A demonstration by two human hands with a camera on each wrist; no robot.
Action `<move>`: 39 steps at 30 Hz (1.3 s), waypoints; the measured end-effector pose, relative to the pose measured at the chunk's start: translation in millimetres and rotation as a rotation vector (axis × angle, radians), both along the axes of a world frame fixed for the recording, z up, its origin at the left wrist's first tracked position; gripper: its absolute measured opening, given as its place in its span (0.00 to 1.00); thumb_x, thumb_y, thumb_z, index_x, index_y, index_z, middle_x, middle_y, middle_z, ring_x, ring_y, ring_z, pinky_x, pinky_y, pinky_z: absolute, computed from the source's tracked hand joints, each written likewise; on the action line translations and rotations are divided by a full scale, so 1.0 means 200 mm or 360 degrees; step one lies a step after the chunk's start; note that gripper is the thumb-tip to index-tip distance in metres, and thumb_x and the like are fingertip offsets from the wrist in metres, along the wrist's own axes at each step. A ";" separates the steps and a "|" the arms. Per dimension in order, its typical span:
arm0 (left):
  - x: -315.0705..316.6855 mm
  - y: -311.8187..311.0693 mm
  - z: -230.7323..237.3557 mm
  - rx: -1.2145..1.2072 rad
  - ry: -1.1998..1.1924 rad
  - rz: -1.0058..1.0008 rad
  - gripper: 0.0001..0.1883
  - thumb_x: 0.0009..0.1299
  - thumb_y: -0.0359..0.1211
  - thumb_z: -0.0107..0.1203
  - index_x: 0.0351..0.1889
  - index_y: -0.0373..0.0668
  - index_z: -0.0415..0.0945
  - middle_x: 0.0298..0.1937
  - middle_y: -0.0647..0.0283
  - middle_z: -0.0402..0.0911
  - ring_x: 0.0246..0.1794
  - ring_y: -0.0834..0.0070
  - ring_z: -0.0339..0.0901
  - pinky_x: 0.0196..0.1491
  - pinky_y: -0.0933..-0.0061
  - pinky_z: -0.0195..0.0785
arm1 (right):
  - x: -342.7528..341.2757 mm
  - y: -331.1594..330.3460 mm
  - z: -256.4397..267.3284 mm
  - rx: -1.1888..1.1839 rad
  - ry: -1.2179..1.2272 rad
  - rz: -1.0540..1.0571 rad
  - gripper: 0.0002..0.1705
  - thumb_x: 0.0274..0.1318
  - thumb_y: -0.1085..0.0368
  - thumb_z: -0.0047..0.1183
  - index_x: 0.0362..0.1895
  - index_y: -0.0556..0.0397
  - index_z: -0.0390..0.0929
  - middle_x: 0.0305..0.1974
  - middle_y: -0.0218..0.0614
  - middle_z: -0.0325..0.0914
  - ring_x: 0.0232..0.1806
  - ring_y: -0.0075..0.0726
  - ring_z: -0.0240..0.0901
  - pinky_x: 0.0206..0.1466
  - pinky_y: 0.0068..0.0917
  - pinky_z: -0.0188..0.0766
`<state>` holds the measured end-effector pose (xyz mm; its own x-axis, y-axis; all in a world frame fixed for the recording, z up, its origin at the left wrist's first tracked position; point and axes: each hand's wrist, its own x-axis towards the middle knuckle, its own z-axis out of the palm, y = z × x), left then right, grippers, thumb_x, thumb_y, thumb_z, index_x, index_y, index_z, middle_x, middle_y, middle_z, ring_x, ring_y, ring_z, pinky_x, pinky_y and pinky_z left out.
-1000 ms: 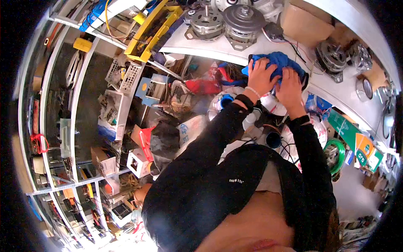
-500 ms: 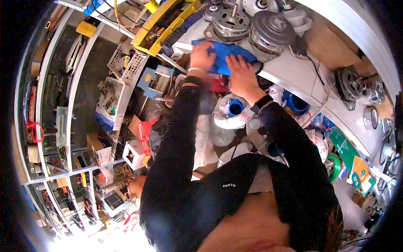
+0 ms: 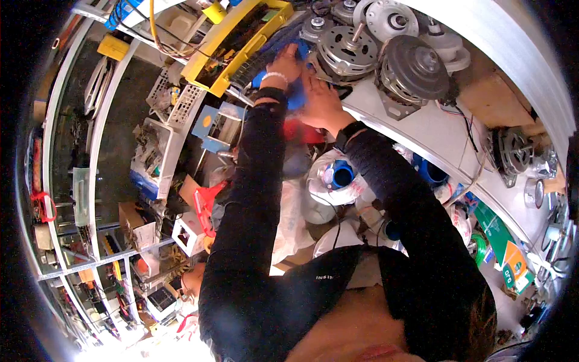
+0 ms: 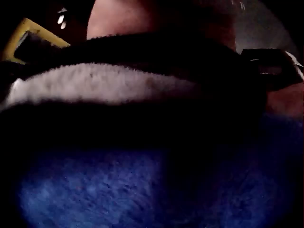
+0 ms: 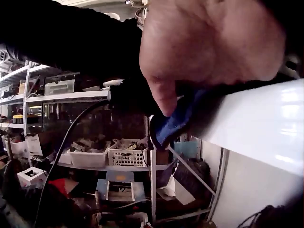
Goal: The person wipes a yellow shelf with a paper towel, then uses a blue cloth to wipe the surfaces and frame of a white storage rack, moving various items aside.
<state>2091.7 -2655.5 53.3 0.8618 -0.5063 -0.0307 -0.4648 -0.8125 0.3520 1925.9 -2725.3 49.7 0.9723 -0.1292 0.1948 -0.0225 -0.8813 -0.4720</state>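
A blue cloth [image 3: 297,96] lies under both hands at the left end of the white worktop [image 3: 386,117]. My left hand [image 3: 284,65] is on its far part, beside the yellow tray; the fingers show too poorly to tell whether they curl round it. The cloth's fuzzy weave [image 4: 95,185] fills the bottom of the left wrist view. With fingers stretched forward, my right hand [image 3: 322,104] presses on the cloth's near side. In the right wrist view, the palm and thumb of this hand [image 5: 209,42] are over the worktop's edge, where a blue corner hangs down.
Several metal motors [image 3: 348,51] stand on the worktop just right of the hands. A yellow tray [image 3: 211,84] is at the left. White bags and a blue-mouthed container [image 3: 342,174] are below the edge. Metal shelves [image 3: 51,145] with baskets line the left side.
Both hands have moved left along the worktop with the blue cloth, from beside the motors' right to its left end near the yellow tray. The view has shifted along too.
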 end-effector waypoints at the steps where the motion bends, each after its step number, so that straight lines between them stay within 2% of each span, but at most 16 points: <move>1: -0.01 -0.02 0.03 0.0027 0.0065 0.0034 0.30 0.69 0.46 0.48 0.70 0.56 0.58 0.71 0.55 0.64 0.72 0.55 0.59 0.68 0.41 0.52 | 0.01 -0.01 0.01 0.0089 0.0030 0.0035 0.56 0.41 0.55 0.61 0.72 0.61 0.45 0.66 0.55 0.60 0.67 0.58 0.59 0.66 0.51 0.61; 2: 0.11 -0.03 -0.09 -0.0068 -0.0006 -0.0035 0.31 0.67 0.49 0.50 0.68 0.55 0.59 0.67 0.53 0.70 0.67 0.51 0.66 0.66 0.41 0.55 | 0.02 -0.03 0.03 0.0180 0.0056 0.0070 0.59 0.43 0.53 0.62 0.73 0.60 0.41 0.68 0.55 0.57 0.68 0.60 0.57 0.67 0.51 0.60; 3: 0.11 -0.03 -0.08 -0.0122 0.0026 -0.0051 0.31 0.67 0.50 0.51 0.67 0.55 0.60 0.66 0.52 0.70 0.67 0.50 0.66 0.66 0.40 0.55 | 0.05 -0.04 0.03 0.0273 0.0080 0.0104 0.62 0.44 0.52 0.63 0.75 0.58 0.36 0.70 0.56 0.54 0.70 0.62 0.54 0.68 0.51 0.59; 4: 0.12 -0.03 -0.07 -0.0177 0.0058 -0.0065 0.31 0.67 0.51 0.51 0.67 0.54 0.61 0.66 0.51 0.70 0.67 0.49 0.66 0.66 0.40 0.55 | 0.07 -0.04 0.00 0.0076 0.0066 0.0062 0.61 0.45 0.52 0.62 0.74 0.60 0.37 0.70 0.55 0.54 0.70 0.60 0.54 0.68 0.48 0.59; 7: 0.09 -0.04 -0.07 -0.0087 0.0053 0.0052 0.31 0.66 0.53 0.51 0.66 0.54 0.64 0.65 0.52 0.71 0.67 0.52 0.66 0.67 0.40 0.52 | 0.05 -0.08 0.01 0.0154 0.0103 0.0144 0.59 0.46 0.51 0.61 0.74 0.58 0.39 0.71 0.54 0.53 0.71 0.56 0.54 0.68 0.48 0.59; 8: 0.06 -0.03 -0.08 -0.0125 -0.0011 0.0066 0.30 0.66 0.53 0.51 0.65 0.55 0.64 0.65 0.53 0.71 0.67 0.53 0.66 0.68 0.41 0.52 | 0.05 -0.09 0.01 0.0130 0.0179 0.0127 0.54 0.48 0.52 0.60 0.74 0.56 0.45 0.73 0.50 0.51 0.73 0.52 0.52 0.69 0.46 0.57; 11: -0.07 -0.02 -0.10 -0.0256 -0.0327 0.0173 0.27 0.67 0.51 0.50 0.61 0.51 0.68 0.62 0.55 0.74 0.66 0.57 0.68 0.68 0.40 0.49 | -0.02 -0.12 -0.07 -0.0038 -0.0128 0.0155 0.47 0.47 0.54 0.58 0.70 0.58 0.55 0.67 0.52 0.62 0.67 0.54 0.61 0.65 0.47 0.63; 13: -0.17 0.00 -0.10 -0.0392 -0.0531 0.0227 0.25 0.68 0.51 0.49 0.58 0.48 0.70 0.61 0.55 0.74 0.65 0.57 0.68 0.68 0.39 0.49 | -0.09 -0.14 -0.06 -0.0064 -0.0060 0.0161 0.44 0.50 0.56 0.57 0.70 0.54 0.55 0.70 0.46 0.58 0.71 0.52 0.55 0.69 0.49 0.57; 14: -0.21 -0.01 -0.10 -0.0373 -0.0491 0.0286 0.22 0.65 0.47 0.50 0.53 0.46 0.72 0.60 0.56 0.75 0.65 0.58 0.68 0.68 0.39 0.49 | -0.13 -0.16 -0.06 -0.0068 -0.0071 0.0170 0.43 0.50 0.57 0.56 0.70 0.53 0.55 0.71 0.45 0.57 0.72 0.51 0.53 0.70 0.50 0.55; 16: -0.31 0.01 -0.10 -0.0321 -0.0556 0.0271 0.22 0.62 0.44 0.51 0.52 0.46 0.72 0.60 0.57 0.75 0.65 0.59 0.68 0.68 0.38 0.49 | -0.22 -0.17 -0.05 -0.0048 -0.0034 0.0135 0.40 0.52 0.60 0.55 0.70 0.49 0.57 0.72 0.40 0.55 0.74 0.49 0.49 0.73 0.48 0.49; 19: -0.45 0.01 -0.15 -0.0433 -0.0683 0.0297 0.21 0.58 0.40 0.51 0.51 0.47 0.72 0.58 0.58 0.76 0.64 0.59 0.69 0.68 0.37 0.48 | -0.36 -0.22 -0.04 -0.0234 -0.0009 0.0158 0.40 0.55 0.58 0.55 0.71 0.46 0.57 0.73 0.35 0.54 0.75 0.45 0.46 0.71 0.48 0.53; 22: -0.61 -0.01 -0.22 -0.0506 -0.0828 0.0239 0.20 0.61 0.41 0.52 0.49 0.44 0.72 0.51 0.55 0.78 0.56 0.52 0.72 0.62 0.38 0.55 | -0.51 -0.28 -0.07 -0.0295 -0.0067 0.0149 0.37 0.56 0.61 0.54 0.70 0.45 0.59 0.73 0.33 0.55 0.75 0.44 0.48 0.71 0.46 0.54; 25: -0.80 -0.09 -0.22 -0.0527 -0.0758 0.0213 0.18 0.58 0.39 0.52 0.46 0.45 0.73 0.57 0.56 0.77 0.61 0.57 0.71 0.67 0.36 0.49 | -0.71 -0.36 -0.07 -0.0298 -0.0124 0.0129 0.36 0.55 0.62 0.55 0.69 0.45 0.60 0.72 0.32 0.56 0.75 0.44 0.48 0.70 0.45 0.54; 33: -1.39 -0.43 -0.28 -0.0799 -0.0762 -0.0073 0.18 0.55 0.35 0.55 0.45 0.44 0.71 0.59 0.50 0.74 0.62 0.52 0.68 0.65 0.34 0.50 | -1.21 -0.66 -0.05 -0.0262 -0.0077 -0.0047 0.32 0.52 0.65 0.57 0.64 0.45 0.66 0.70 0.31 0.59 0.74 0.42 0.50 0.71 0.47 0.54; 37: -1.67 -0.59 -0.30 -0.0928 -0.0645 -0.0327 0.17 0.55 0.33 0.56 0.43 0.44 0.71 0.61 0.49 0.72 0.65 0.52 0.66 0.66 0.35 0.49 | -1.42 -0.80 -0.11 -0.0366 -0.0120 -0.0300 0.27 0.50 0.71 0.54 0.58 0.45 0.70 0.67 0.32 0.64 0.71 0.42 0.57 0.69 0.42 0.59; 39: -1.79 -0.67 -0.29 -0.1093 -0.0497 -0.0417 0.16 0.55 0.32 0.56 0.42 0.44 0.71 0.61 0.50 0.73 0.67 0.55 0.64 0.68 0.38 0.46 | -1.53 -0.82 -0.09 -0.0249 -0.0230 -0.0496 0.18 0.51 0.74 0.47 0.48 0.47 0.75 0.62 0.36 0.71 0.64 0.46 0.66 0.59 0.42 0.70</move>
